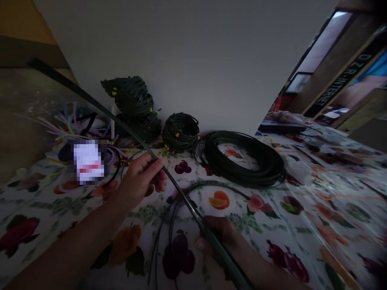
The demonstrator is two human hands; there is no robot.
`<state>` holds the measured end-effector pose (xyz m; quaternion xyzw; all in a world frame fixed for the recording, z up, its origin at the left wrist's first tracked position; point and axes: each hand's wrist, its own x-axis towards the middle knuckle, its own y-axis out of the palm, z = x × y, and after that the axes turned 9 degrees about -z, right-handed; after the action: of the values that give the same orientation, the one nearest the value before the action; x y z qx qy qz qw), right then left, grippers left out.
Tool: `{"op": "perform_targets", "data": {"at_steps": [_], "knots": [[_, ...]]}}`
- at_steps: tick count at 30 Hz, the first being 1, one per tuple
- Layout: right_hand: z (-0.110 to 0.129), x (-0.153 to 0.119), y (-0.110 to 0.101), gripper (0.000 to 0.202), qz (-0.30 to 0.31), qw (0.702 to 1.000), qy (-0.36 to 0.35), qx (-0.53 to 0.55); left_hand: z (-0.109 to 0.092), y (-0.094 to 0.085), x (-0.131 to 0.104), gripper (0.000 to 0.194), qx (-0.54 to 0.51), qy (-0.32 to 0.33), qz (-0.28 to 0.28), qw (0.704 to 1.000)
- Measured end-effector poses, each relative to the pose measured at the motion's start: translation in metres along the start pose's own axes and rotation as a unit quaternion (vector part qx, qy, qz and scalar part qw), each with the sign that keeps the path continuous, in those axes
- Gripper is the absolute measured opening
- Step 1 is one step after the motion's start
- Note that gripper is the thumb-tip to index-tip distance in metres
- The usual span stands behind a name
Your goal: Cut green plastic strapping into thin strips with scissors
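Note:
A long dark green flat strip (178, 187) runs slantwise across the view, from the upper left down to the bottom right. My left hand (145, 175) pinches it near its middle, thumb on top. Lower down, my right hand (219, 233) is closed around the same strip, its fingers partly hidden behind it and somewhat blurred. Thin dark loops of similar strip (171, 221) curve over the tablecloth between and below the hands. Beyond them lies a thick coil of dark strip (244, 159).
Small dark woven baskets (180, 131) with yellow bits stand against a white panel (193, 60). At left are pastel strips (72, 121) and a blurred-out white box (89, 161). A fruit-patterned tablecloth (260, 217) covers the table; a dark flat device (281, 127) rests at the back right.

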<state>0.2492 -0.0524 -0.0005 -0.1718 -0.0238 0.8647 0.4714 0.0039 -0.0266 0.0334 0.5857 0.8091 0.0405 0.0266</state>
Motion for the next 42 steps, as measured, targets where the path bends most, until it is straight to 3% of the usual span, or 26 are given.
{"op": "perform_targets", "data": {"at_steps": [10,15,33,42], "knots": [[-0.004,0.002,0.002,0.04,0.023,1.0,-0.002,0.018,-0.004,0.001,0.0,0.025,0.003,0.008,0.004,1.0],[-0.007,0.004,0.001,0.038,-0.016,1.0,-0.015,0.0,-0.006,0.008,-0.007,0.026,-0.006,-0.003,0.018,1.0],[-0.009,0.0,0.004,0.043,0.012,0.999,-0.041,0.023,-0.005,0.012,-0.009,0.027,-0.022,0.0,0.031,0.999],[-0.025,0.008,0.002,0.038,-0.033,0.999,-0.031,-0.027,-0.005,0.007,-0.005,0.028,0.001,-0.024,0.029,0.999]]}}
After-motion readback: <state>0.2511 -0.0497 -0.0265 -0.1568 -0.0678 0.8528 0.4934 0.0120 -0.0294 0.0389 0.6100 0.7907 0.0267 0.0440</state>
